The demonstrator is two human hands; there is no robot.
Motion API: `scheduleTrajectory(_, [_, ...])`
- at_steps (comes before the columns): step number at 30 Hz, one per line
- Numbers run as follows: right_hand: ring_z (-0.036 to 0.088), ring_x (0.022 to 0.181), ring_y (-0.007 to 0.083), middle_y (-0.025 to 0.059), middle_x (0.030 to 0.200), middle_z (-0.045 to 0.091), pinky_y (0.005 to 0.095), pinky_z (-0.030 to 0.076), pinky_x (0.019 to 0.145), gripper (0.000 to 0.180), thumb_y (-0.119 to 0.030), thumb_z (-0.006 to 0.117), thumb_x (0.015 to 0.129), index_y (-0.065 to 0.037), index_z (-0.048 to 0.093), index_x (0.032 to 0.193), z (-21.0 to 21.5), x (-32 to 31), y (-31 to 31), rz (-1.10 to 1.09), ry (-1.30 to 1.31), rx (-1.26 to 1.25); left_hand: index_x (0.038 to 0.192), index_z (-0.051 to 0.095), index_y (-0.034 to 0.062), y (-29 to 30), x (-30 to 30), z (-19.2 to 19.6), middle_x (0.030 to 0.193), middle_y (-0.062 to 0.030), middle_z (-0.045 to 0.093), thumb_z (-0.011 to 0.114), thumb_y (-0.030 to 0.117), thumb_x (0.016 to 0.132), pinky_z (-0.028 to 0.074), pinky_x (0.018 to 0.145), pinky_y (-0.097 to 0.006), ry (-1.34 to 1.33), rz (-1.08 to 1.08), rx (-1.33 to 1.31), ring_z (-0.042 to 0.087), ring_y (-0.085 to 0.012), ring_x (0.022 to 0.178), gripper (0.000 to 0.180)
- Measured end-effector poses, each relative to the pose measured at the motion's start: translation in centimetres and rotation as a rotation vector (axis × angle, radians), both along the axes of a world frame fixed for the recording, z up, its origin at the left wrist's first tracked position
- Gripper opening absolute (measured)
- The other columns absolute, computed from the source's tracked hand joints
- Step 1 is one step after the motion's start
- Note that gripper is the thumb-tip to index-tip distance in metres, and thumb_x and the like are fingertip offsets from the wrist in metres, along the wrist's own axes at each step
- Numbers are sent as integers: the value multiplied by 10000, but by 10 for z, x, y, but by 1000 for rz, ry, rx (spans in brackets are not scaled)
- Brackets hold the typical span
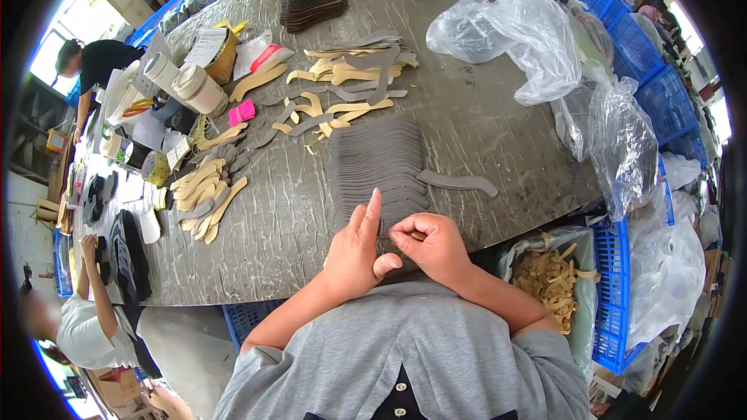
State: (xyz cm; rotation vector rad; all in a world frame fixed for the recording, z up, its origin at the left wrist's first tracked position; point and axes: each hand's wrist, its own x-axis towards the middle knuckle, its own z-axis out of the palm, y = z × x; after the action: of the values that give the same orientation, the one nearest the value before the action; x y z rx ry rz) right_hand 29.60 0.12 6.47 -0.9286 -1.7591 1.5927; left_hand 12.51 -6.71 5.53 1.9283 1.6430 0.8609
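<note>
1 fanned stack of grey strips [377, 159] lay on the tabletop [280, 257]; the left hand [354, 249], loosely spread, seemed empty, while the right hand [438, 247] curled inward, any hold unclear. Bumping the stack's near end risked skewing it.

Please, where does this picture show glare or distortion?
Head view: the clear plastic bags glint with glare; head view: the windows at far left look washed out; head view: the row of blue crates appears bent along the round fisheye rim.
</note>
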Motion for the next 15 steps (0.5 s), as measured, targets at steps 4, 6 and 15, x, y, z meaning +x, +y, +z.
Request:
scheduleTrajectory(4, [562, 656, 66, 46, 767, 654, 243, 447, 584, 68, -37, 685, 847, 27, 692, 869, -5, -2, -2, -11, 23, 64, 1488, 121, -71, 0, -1, 0, 956, -173, 499, 447, 788, 754, 513, 613, -417, -22, -3, 17, 569, -339, 762, 1176])
scheduleTrajectory(6, [561, 645, 76, 52, 759, 652, 247, 445, 577, 65, -30, 686, 842, 26, 691, 873, -2, -4, -2, 4, -8, 103, 1490, 118, -68, 0, 1, 0, 948, -171, 497, 470, 792, 727, 515, 612, -415, 36, -3, 32, 569, -337, 761, 1202])
scheduleTrajectory(15, [515, 584, 99, 52, 697, 606, 264, 404, 529, 56, -11, 688, 803, 27, 648, 797, 2, -7, -2, -3, -40, 225, 1504, 113, -39, 0, 5, 0, 982, -175, 490, 520, 788, 678, 519, 613, -411, 88, -47, 51, 569, -331, 763, 1238])
